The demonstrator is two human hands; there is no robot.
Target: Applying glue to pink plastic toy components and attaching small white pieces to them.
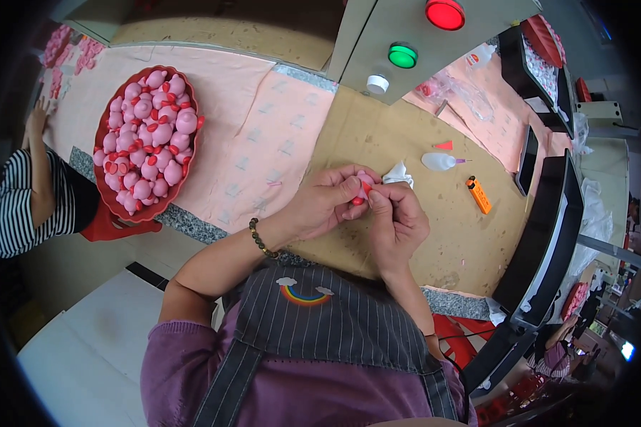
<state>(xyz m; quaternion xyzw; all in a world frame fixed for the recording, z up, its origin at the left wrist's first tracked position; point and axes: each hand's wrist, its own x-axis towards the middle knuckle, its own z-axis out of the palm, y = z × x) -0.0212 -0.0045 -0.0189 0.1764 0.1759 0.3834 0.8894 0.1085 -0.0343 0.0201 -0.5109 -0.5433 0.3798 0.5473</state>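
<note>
Over the tan work board (pixel 434 242), both my hands meet at a small pink toy figure (pixel 364 182) with red parts. My left hand (pixel 326 203) grips the figure between thumb and fingers. From the other side, the thumb and fingers of my right hand (pixel 400 224) pinch at it near the red piece (pixel 357 201); fingers partly hide the figure. Just beyond lies a crumpled white tissue (pixel 398 174). To the right are a squeeze bottle (pixel 438 161) with a thin needle tip, a small red cap (pixel 444 146) and an orange lighter (pixel 478 196).
At left, a red scalloped basket (pixel 191 158) heaped with pink figures stands on pink cloth (pixel 263 135). A grey box (pixel 370 43) with coloured buttons juts in ahead. Long black trays (pixel 541 242) border the right. Another person in striped clothing (pixel 21 199) is at far left.
</note>
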